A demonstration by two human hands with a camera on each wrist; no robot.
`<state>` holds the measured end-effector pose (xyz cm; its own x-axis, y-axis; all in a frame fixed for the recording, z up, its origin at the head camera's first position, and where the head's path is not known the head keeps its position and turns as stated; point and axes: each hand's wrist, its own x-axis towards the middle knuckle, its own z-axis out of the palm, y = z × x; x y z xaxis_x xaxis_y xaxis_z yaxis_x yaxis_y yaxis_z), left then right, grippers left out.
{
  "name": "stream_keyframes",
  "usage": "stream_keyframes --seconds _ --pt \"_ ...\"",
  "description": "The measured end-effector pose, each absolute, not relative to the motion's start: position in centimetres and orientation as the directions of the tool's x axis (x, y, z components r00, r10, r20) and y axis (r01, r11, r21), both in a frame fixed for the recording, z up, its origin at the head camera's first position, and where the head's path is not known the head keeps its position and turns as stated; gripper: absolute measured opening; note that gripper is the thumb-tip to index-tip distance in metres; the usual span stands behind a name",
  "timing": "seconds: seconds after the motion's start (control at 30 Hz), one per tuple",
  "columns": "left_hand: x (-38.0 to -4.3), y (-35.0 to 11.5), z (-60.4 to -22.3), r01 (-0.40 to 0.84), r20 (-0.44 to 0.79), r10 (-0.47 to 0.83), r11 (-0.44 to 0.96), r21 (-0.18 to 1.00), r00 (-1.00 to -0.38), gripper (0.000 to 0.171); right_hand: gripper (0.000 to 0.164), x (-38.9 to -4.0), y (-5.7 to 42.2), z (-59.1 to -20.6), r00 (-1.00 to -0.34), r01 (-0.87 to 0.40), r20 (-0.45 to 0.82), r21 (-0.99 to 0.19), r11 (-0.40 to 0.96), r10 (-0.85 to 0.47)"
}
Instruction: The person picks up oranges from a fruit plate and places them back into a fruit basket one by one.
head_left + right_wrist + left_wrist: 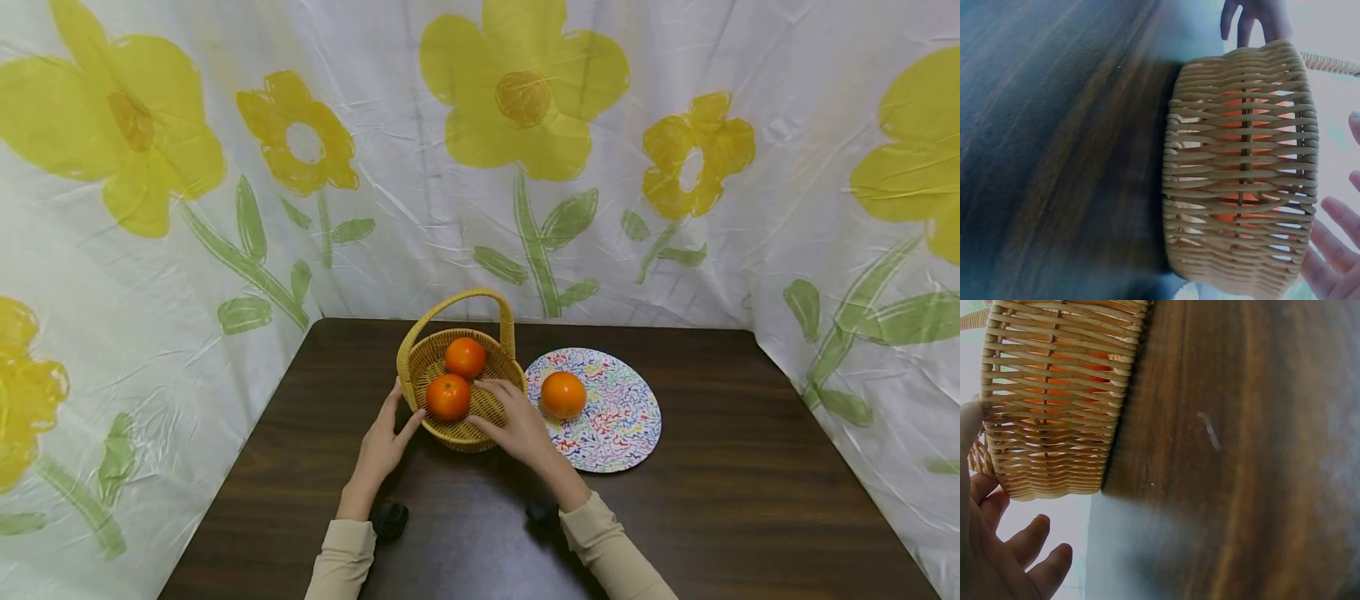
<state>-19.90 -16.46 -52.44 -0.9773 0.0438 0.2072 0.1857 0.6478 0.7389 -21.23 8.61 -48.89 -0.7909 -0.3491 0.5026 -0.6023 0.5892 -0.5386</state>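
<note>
A wicker basket [468,442] with an arched handle stands on the dark table. Inside it lie two oranges, a far orange [466,357] and a near orange [448,397]. My left hand [380,450] holds the basket's left side, thumb at the near rim and fingers outside near the handle's foot; its other fingers [1050,572] spread loosely in the left wrist view. Over the basket's right rim reaches my right hand [519,425], fingers parted beside the near orange, nothing between them. The right wrist view shows the woven side [1241,169], with orange colour through the gaps.
Right of the basket, a round white mat [615,425] with multicoloured squiggles lies on the wooden table [720,517]. A third orange [563,395] sits on the mat's left part. Behind and at the sides hangs a white curtain [405,208] with yellow flowers.
</note>
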Motion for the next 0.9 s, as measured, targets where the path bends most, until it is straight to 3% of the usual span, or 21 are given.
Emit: stream_keyframes --seconds 0.63,0.9 --pt "-19.8 -16.5 -52.8 0.169 0.186 0.040 0.633 0.755 -0.982 0.068 0.047 -20.2 10.8 -49.1 -0.770 -0.624 0.563 -0.567 0.538 -0.300" --pt "-19.8 -16.5 -52.9 0.171 0.195 0.032 0.635 0.754 -0.980 0.067 0.043 -19.9 12.0 -49.2 -0.729 -0.667 0.622 -0.554 0.498 -0.285"
